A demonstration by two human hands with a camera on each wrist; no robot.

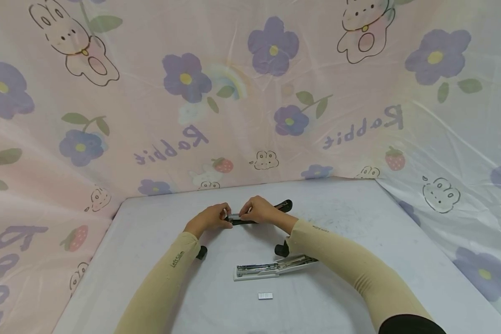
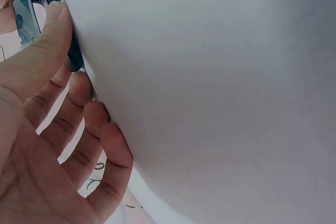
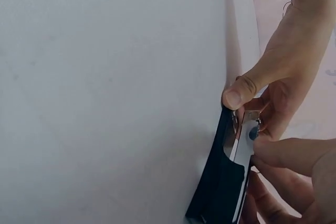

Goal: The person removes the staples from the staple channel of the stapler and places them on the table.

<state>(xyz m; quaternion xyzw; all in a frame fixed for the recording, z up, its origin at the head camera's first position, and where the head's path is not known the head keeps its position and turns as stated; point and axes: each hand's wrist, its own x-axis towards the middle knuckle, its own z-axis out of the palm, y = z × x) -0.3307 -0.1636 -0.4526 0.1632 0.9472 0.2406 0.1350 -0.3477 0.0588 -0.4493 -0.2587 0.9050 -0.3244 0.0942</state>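
A black stapler (image 1: pixel 287 205) lies opened out near the back of the table, its metal staple channel (image 3: pixel 244 145) exposed. My left hand (image 1: pixel 208 219) pinches its left end, the thumb (image 2: pixel 55 24) on the black base and the fingers beneath. At the metal channel, my right hand (image 1: pixel 259 211) pinches with thumb and fingertips; whether a staple strip is between them is hidden. Nearer me lies a second stapler (image 1: pixel 256 271), white and silver, spread open, its right end partly behind my right sleeve. A short staple strip (image 1: pixel 265 296) rests in front of it.
The white tabletop (image 1: pixel 217 297) ends at a patterned cloth (image 1: pixel 234 139) at the back and sides. Black wrist-camera pieces (image 1: pixel 281 250) stick out beneath both forearms.
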